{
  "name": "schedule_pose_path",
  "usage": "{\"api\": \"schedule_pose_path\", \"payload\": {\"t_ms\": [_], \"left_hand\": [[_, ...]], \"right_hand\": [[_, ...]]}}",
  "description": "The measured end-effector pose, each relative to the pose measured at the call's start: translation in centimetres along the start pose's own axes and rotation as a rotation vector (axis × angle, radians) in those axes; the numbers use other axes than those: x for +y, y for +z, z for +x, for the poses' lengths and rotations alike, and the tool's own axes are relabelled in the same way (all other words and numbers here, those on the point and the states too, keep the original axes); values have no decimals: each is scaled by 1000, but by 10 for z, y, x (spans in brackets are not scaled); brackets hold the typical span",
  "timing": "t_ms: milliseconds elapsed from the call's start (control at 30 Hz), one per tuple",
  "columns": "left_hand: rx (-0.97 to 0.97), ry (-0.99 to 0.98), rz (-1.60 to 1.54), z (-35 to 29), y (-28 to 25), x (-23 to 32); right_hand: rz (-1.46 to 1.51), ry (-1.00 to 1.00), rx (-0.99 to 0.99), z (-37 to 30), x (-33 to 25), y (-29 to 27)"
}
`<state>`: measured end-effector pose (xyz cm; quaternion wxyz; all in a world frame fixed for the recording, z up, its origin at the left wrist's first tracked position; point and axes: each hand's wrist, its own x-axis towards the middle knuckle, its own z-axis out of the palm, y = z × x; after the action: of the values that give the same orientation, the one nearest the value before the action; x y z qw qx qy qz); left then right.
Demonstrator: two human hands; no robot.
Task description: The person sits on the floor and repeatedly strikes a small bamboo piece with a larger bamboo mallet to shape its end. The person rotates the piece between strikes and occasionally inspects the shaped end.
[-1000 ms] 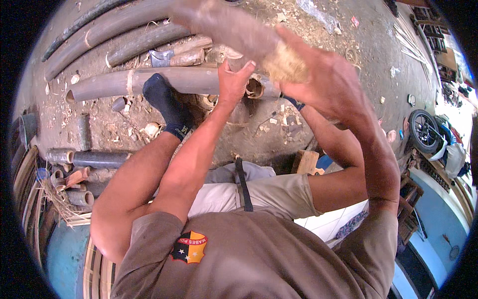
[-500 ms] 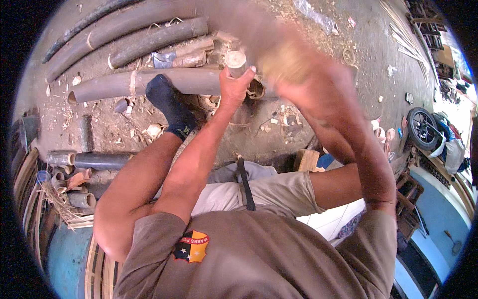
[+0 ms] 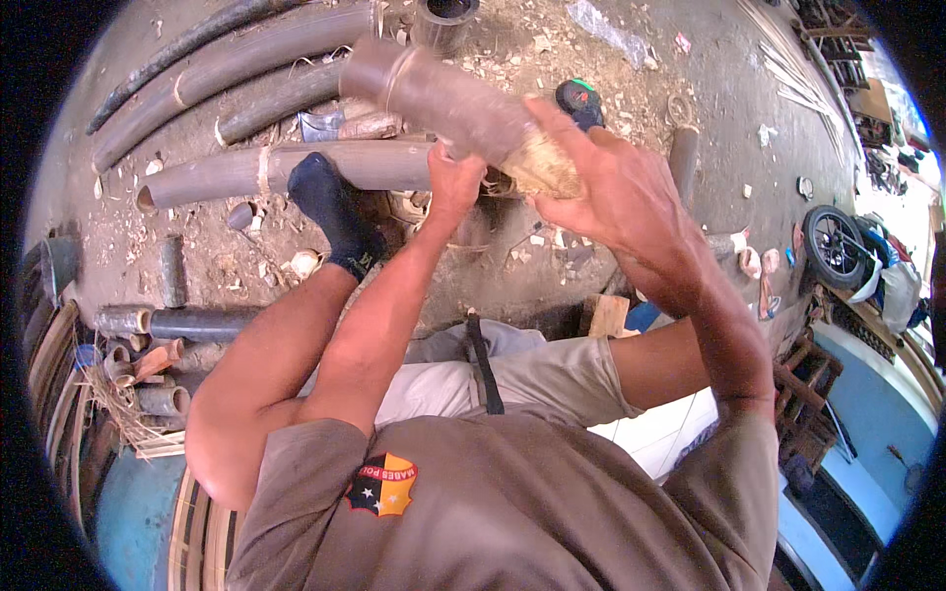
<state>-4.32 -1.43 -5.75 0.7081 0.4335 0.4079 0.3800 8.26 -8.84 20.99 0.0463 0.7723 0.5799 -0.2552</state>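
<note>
My right hand (image 3: 626, 187) grips a thick brown bamboo mallet (image 3: 453, 103) by its pale, trimmed end. The mallet's wide ringed head slants up and left, across the space just above my left hand (image 3: 456, 185). That hand is closed in a fist round an upright wooden handle, whose top the mallet now covers; its lower end is hidden too. Beneath my left fist lies a long grey-brown bamboo pole (image 3: 370, 165). My left foot, in a dark sock (image 3: 330, 192), rests against this pole.
More bamboo poles (image 3: 236, 67) lie at the far left, near a hatchet-like blade (image 3: 321, 126). Pale chips litter the floor. A short bamboo tube (image 3: 445, 22) stands beyond the mallet. At right are a black wheel (image 3: 833, 250) and sandals (image 3: 769, 286); a wood block (image 3: 604, 317) sits near my lap.
The mallet has swung down and left from a blurred raised position, now covering the handle's round top. My left hand stays nearly in place, shifted slightly left and down.
</note>
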Motion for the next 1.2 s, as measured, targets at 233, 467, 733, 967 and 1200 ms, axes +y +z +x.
{"api": "schedule_pose_path", "payload": {"t_ms": [233, 467, 733, 967, 1200], "left_hand": [[-108, 100, 63, -5, 31, 35], [-5, 1, -18, 8, 16, 30], [-42, -80, -6, 1, 15, 23], [-107, -200, -129, 16, -2, 4], [-103, -142, -74, 9, -8, 1]], "right_hand": [[354, 150, 235, -25, 25, 17], [409, 229, 267, -39, 30, 14], [511, 125, 337, -29, 20, 7], [444, 2, 402, 5, 12, 4], [92, -86, 344, 19, 9, 5]]}}
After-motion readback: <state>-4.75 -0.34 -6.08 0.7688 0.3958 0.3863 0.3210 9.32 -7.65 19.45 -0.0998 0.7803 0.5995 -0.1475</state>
